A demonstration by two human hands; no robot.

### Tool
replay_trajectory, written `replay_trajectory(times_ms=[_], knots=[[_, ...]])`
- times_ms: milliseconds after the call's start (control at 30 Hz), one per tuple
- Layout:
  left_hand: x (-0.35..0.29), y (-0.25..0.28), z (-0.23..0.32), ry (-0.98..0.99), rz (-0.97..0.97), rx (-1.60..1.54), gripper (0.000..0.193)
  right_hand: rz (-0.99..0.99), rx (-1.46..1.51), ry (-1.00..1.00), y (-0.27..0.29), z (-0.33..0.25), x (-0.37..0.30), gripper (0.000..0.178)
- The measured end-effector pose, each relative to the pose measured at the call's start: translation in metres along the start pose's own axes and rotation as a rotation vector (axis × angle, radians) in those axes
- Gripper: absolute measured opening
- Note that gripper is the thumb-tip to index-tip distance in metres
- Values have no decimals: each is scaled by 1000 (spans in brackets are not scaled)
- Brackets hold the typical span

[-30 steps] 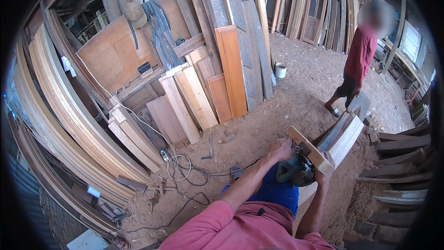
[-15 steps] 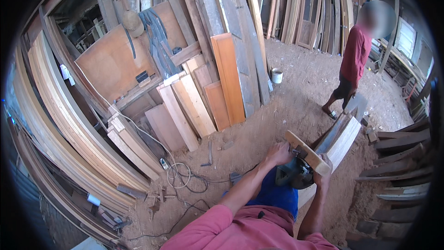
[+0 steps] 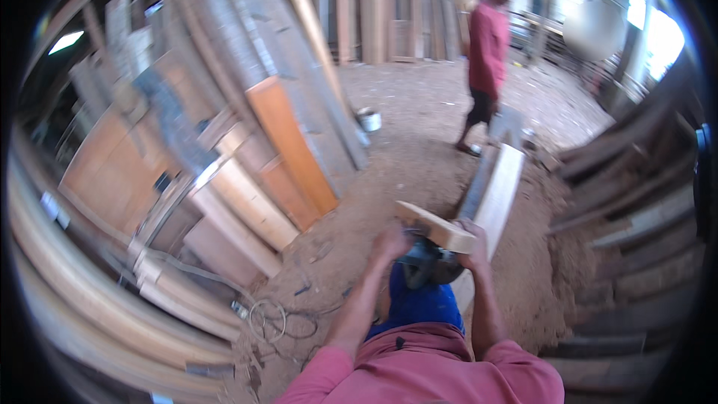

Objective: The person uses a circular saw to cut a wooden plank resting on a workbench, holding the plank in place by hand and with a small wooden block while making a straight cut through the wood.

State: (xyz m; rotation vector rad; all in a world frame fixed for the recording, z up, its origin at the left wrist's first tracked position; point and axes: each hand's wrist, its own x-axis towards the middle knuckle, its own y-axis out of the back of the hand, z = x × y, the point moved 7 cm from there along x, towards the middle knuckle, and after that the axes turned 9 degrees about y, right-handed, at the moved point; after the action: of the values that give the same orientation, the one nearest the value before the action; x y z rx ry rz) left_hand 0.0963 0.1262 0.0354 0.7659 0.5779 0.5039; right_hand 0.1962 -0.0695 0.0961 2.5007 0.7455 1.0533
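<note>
A dark, corded-looking power tool rests over my lap, its exact kind blurred. A short pale wooden board lies slantwise across its top; I cannot tell whether the two are fixed together. My left hand is closed at the tool's left side, by the board's left end, fingers partly smeared. Around the board's right end my right hand is wrapped. Just beyond, a long pale timber beam runs away from me, with a darker plank along its left side.
A person in a red shirt stands beyond the beam's far end. Planks, including an orange board, lean at the left. A white bucket stands on the dusty ground. Coiled cable lies at lower left; stacked timber lines the right.
My view has swung right, so the scene sits further left. The tool and board stay between my hands, and the board's tilt looks slightly flatter. The person now faces more to the right.
</note>
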Motion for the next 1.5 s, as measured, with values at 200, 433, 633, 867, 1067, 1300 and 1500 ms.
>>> replay_trajectory(times_ms=[200, 433, 633, 867, 1067, 1300, 1500], knots=[[11, -12, -6, 21, 53, -78, 40, -35, -167, -58, 8, 14, -3, 27], [21, -9, -5, -65, 39, 10, 38, -99, -260, -73, 6, 0, -1, 22], [17, -3, -9, -65, 110, 3, 34, -92, -48, -151, 9, 24, 1, 29], [10, -6, -12, -67, 50, -29, 39, -53, 218, -377, 75, 73, 69, 61], [30, -6, -18, -94, 53, -66, 39, 82, -91, -31, 155, -7, 147, 50], [20, -17, -12, -132, 40, -164, 41, -107, -82, -136, 82, 10, 56, 30], [19, -18, -17, -81, 8, -174, 41, -167, -18, -178, 37, 16, 29, 30]])
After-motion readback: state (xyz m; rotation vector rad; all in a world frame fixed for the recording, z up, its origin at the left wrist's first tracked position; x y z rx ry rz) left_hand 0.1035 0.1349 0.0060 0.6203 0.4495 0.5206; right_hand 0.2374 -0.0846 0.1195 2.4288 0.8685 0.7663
